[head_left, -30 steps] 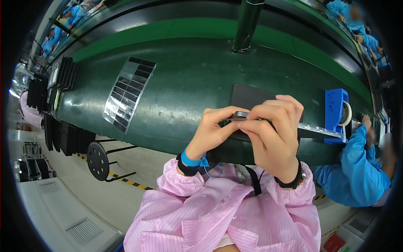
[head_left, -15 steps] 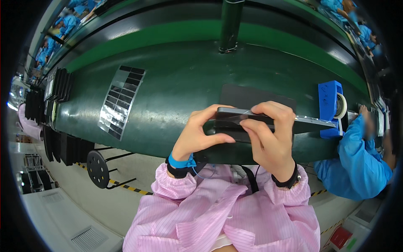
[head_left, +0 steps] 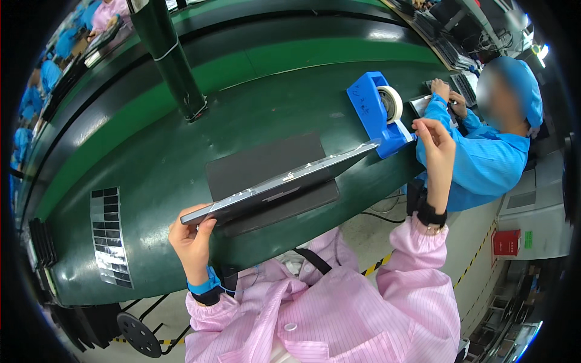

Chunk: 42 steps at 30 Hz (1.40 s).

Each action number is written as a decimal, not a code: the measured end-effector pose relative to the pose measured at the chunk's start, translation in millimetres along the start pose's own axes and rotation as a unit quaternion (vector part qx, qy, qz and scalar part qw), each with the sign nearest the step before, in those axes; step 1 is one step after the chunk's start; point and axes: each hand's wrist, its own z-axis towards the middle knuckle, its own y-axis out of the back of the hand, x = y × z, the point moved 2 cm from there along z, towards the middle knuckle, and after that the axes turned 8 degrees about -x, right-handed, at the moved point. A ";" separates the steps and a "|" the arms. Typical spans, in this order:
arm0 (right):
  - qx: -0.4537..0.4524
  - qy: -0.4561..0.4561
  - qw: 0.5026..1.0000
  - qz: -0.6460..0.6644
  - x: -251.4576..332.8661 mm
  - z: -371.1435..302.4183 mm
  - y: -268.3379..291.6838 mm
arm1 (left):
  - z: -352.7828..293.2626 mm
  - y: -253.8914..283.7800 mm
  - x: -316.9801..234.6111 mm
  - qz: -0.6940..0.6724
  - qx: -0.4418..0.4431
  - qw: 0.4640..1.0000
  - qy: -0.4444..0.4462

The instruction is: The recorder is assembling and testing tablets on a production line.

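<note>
My left hand (head_left: pixel 193 241) grips one end of a thin, flat dark panel (head_left: pixel 284 186), thumb on its near face and fingers behind. The panel is seen nearly edge-on, with a shiny strip along its upper edge. It slants up to the right above a black mat (head_left: pixel 266 156), its far end close to a blue tape dispenser (head_left: pixel 370 112) holding a roll of whitish tape (head_left: pixel 390 104). My right hand (head_left: pixel 437 145) is raised just right of the dispenser's front end, thumb and forefinger pinched together. What lies between those fingertips is too small to make out.
A sheet of dark rectangular pieces (head_left: pixel 109 236) lies on the green table (head_left: pixel 157 175) at left. A green post (head_left: pixel 166 60) rises at the back. A co-worker in blue (head_left: pixel 484 157) sits close on the right. A round black stool (head_left: pixel 138 334) stands at lower left.
My view has turned to the right. My right hand has let go of the panel and moved right to the tape dispenser. My left hand now holds the panel alone by its end.
</note>
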 end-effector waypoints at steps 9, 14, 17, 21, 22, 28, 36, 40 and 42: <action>0.069 0.066 0.962 -0.255 -89.9 41.7 6.5 | -3.1 -1.5 -1.0 -0.001 -0.011 1.000 -0.020; 0.145 -0.042 0.973 -0.174 -100.8 49.7 8.2 | -3.3 -5.1 0.7 -0.003 -0.018 0.999 -0.030; 0.120 -0.028 0.975 -0.184 -99.0 53.4 6.5 | -2.9 -4.7 1.4 -0.004 -0.023 0.999 -0.026; 0.119 -0.053 0.975 -0.179 -65.3 51.9 3.4 | -3.6 -4.2 -0.8 0.002 -0.035 0.999 -0.019; 0.125 -0.062 0.977 -0.159 -69.5 52.6 5.0 | -3.1 -4.6 -0.1 0.001 -0.034 0.999 -0.019; 0.068 -0.084 0.993 -0.041 -70.0 29.0 15.6 | -2.9 -4.2 1.9 -0.005 -0.036 0.999 -0.021; -0.020 -0.191 0.975 0.115 -87.3 -11.3 15.4 | -5.2 -2.2 2.2 -0.010 -0.040 0.999 -0.013; -0.043 -0.226 0.951 0.205 -105.8 -23.7 7.9 | -4.8 -2.3 3.8 -0.019 -0.035 0.999 -0.015; -0.049 -0.239 0.932 0.266 -115.5 -27.4 4.3 | -4.7 -2.3 3.7 -0.014 -0.030 0.999 -0.018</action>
